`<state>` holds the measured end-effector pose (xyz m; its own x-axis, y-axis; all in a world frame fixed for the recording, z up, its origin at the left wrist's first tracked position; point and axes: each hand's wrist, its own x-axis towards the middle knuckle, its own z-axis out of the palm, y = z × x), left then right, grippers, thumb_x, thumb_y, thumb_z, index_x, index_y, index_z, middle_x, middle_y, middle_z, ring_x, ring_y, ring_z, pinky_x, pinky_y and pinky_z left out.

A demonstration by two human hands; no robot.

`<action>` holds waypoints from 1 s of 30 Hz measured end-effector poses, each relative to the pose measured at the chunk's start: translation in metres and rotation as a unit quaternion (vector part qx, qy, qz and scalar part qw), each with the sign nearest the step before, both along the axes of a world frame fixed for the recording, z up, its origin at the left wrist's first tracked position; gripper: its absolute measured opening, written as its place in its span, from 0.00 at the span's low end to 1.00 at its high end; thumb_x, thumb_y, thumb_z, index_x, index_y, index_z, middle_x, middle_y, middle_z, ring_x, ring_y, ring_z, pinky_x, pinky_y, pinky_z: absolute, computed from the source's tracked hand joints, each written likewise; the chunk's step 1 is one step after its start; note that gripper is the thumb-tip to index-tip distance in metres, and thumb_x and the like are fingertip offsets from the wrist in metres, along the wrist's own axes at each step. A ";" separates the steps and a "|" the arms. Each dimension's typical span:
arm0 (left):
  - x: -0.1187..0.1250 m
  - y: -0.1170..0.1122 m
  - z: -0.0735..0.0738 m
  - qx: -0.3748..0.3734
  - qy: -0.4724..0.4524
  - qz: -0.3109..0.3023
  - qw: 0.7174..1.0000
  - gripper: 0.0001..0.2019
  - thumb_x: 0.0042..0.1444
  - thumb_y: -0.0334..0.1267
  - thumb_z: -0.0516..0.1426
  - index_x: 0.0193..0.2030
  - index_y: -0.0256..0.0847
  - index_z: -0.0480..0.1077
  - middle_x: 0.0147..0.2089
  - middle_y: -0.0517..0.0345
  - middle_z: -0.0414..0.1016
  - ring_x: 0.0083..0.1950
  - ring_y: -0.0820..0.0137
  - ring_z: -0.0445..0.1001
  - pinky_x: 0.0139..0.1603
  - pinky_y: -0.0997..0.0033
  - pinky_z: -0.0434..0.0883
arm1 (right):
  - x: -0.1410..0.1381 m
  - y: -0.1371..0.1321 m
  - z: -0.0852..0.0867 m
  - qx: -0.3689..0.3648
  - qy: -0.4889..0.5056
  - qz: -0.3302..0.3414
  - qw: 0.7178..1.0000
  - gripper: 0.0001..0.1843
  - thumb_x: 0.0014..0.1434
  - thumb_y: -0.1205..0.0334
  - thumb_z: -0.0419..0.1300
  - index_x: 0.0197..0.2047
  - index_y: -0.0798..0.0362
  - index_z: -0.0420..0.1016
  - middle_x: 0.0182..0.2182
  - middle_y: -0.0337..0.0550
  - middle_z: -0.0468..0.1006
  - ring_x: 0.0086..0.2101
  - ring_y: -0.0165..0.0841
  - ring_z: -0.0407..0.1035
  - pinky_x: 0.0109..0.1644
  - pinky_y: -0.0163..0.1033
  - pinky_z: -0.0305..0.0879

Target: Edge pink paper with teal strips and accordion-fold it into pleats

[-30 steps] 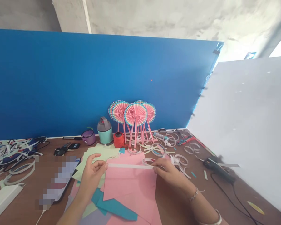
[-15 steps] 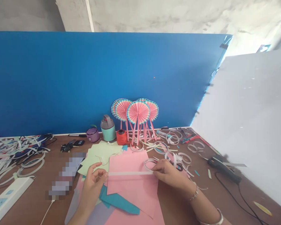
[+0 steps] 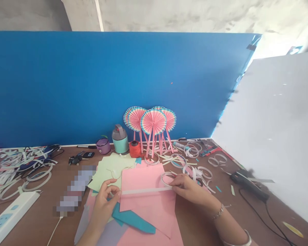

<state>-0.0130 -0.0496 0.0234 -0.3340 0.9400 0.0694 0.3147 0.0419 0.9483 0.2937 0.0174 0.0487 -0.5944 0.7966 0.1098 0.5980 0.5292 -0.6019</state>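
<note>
White strip [image 3: 146, 190] spanned the pink paper [image 3: 142, 178], its ends pinched in the grip of left hand [image 3: 106, 201] and right hand [image 3: 191, 191]; whether it was stuck down could not be told. Pleated fans [image 3: 153, 122] behind looked complete.

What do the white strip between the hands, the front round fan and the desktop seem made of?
White strip: matte, probably paper or tape; it is thin and flat, but I cannot tell which.
Front round fan: likely matte paper, judging by its sharp radial pleats.
Desktop: perhaps wood or laminate, smooth and brown; no clear grain settles it.
</note>
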 end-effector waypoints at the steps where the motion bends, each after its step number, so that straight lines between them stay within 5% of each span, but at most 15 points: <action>1: 0.001 0.000 0.001 0.003 -0.001 0.002 1.000 0.14 0.45 0.47 0.59 0.37 0.44 0.67 0.27 0.62 0.71 0.33 0.66 0.69 0.37 0.68 0.64 | 0.000 0.000 0.001 -0.002 0.002 -0.001 1.000 0.16 0.58 0.64 0.50 0.22 0.54 0.72 0.19 0.36 0.65 0.26 0.30 0.60 0.37 0.35 0.58; 12: -0.006 0.002 -0.005 0.007 0.040 0.005 0.999 0.11 0.45 0.48 0.58 0.23 0.43 0.70 0.39 0.54 0.73 0.33 0.65 0.68 0.38 0.67 0.66 | 0.004 0.000 -0.003 -0.008 0.026 -0.010 1.000 0.14 0.58 0.66 0.51 0.34 0.52 0.78 0.26 0.41 0.74 0.33 0.35 0.67 0.43 0.39 0.61; 21: -0.007 0.001 -0.007 0.004 0.048 0.003 0.999 0.14 0.45 0.51 0.59 0.21 0.43 0.70 0.44 0.52 0.72 0.36 0.63 0.69 0.40 0.65 0.66 | 0.005 0.002 -0.007 0.020 0.013 -0.035 0.999 0.15 0.59 0.63 0.51 0.32 0.52 0.79 0.24 0.40 0.74 0.31 0.34 0.67 0.41 0.38 0.61; 30: 0.006 -0.007 -0.004 0.048 -0.006 0.036 0.998 0.18 0.46 0.50 0.59 0.40 0.45 0.63 0.29 0.60 0.71 0.37 0.64 0.71 0.39 0.67 0.67 | 0.000 0.007 -0.012 0.028 0.039 -0.069 0.996 0.16 0.57 0.63 0.49 0.31 0.54 0.79 0.22 0.40 0.72 0.27 0.32 0.64 0.38 0.38 0.61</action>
<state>-0.0074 -0.0571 0.0194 -0.4024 0.9026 0.1529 0.3026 -0.0265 0.9527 0.2941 0.0240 0.0366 -0.4672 0.8616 0.1985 0.6198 0.4792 -0.6215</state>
